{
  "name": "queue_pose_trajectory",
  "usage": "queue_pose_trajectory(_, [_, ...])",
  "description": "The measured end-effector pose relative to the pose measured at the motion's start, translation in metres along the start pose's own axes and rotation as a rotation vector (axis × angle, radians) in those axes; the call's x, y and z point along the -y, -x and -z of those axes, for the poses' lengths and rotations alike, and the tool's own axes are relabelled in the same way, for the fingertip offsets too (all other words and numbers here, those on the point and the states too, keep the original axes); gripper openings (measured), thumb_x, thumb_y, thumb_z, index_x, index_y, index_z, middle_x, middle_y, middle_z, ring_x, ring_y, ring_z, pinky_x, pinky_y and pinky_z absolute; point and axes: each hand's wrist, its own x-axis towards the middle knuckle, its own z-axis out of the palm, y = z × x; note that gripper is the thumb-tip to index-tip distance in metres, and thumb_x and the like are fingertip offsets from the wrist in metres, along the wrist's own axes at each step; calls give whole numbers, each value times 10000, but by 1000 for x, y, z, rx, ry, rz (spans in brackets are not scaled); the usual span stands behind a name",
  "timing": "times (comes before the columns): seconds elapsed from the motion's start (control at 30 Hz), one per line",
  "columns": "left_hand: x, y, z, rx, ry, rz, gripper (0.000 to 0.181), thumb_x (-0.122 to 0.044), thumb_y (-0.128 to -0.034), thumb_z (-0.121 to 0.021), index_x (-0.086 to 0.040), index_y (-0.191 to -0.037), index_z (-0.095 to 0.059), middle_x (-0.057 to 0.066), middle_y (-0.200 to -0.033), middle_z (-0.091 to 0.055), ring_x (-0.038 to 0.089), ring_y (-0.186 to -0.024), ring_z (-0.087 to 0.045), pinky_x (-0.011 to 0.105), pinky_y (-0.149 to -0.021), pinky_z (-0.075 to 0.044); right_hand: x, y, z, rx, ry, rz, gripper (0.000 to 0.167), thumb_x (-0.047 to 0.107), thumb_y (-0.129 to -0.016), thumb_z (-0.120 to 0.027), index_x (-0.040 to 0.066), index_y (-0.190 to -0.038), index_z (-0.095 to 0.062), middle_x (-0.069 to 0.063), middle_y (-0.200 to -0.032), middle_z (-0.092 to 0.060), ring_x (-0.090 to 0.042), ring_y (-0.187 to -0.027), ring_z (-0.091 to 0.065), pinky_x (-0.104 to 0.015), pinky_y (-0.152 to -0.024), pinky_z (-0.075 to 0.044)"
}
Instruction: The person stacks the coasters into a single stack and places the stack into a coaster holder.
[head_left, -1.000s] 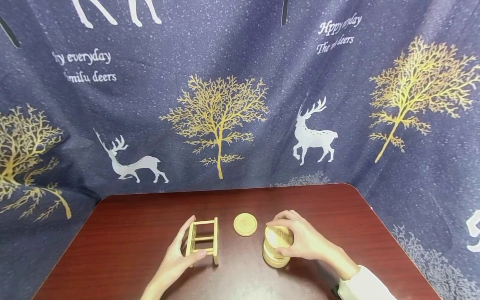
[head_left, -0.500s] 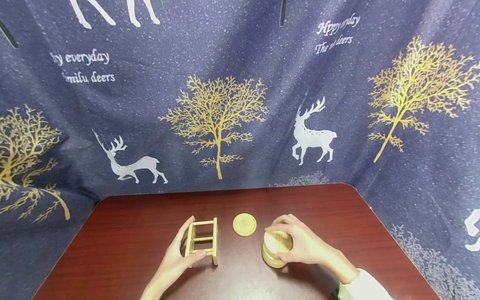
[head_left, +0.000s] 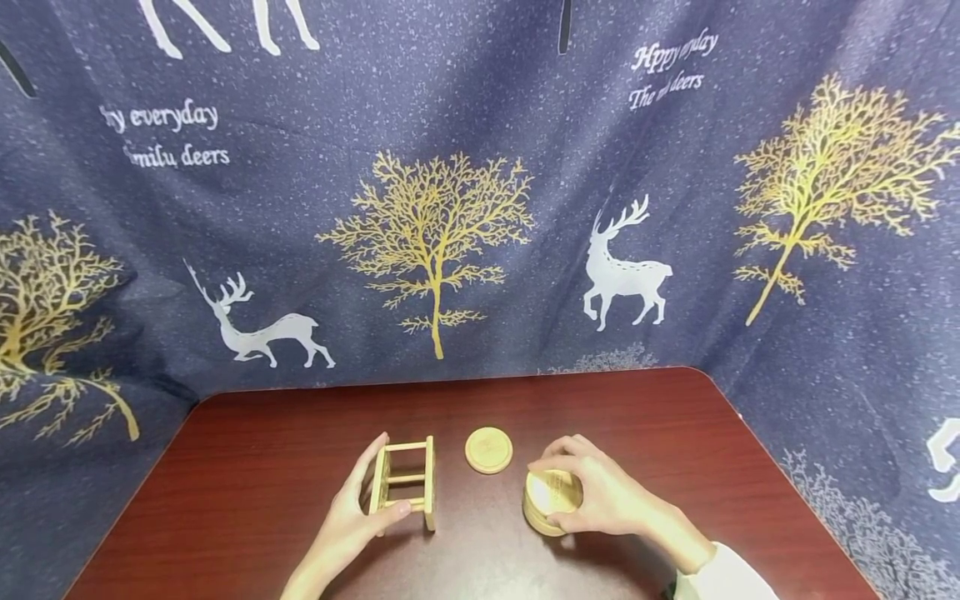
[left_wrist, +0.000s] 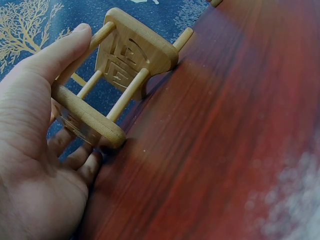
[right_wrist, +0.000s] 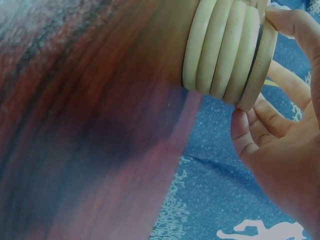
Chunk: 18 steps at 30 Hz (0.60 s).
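A small wooden rack with rods and carved side panels (left_wrist: 137, 50) stands on the table; my left hand (head_left: 348, 521) holds it, thumb along a near rod and fingers around the outer side. In the left wrist view the left hand (left_wrist: 37, 135) curls under one panel. Several round wooden discs form a stack (right_wrist: 212, 55) at the right, and my right hand (right_wrist: 287, 120) pinches the top disc (right_wrist: 260, 67) by its edge. From the head view, the right hand (head_left: 607, 492) covers the right side of the stack (head_left: 551, 492).
A single wooden disc (head_left: 489, 451) lies flat between the rack and the stack, slightly farther back. The reddish-brown table (head_left: 285, 450) ends at a dark blue cloth (head_left: 480, 100) printed with trees and deer.
My right hand has lowered its disc from a tilt above the stack to nearly level on top of it. My left hand and the rack have stayed put.
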Motion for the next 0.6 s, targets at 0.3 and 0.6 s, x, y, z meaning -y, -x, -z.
queue_pose_trajectory(0.3, [1,0,1,11,6,-13,1016,-24,-922,-875,-247,-1751,-333,192,-1663,-490,186,-1229,-674,307,-794,-628,0,-1,-2,19,8,-8,619,221,-686,-1002,170,-1275,-817,21,-1223,-681,-169,-1133,-617,-381,-945,-570])
queue_pose_trajectory(0.6, [1,0,1,16,16,-8,1017,-19,-923,-869,-256,-1751,-330,211,-1649,-484,211,-1177,-684,341,-645,-614,2,-1,0,53,-13,-56,626,236,-708,-998,180,-1303,-811,20,-1239,-683,-172,-1153,-609,-395,-968,-566])
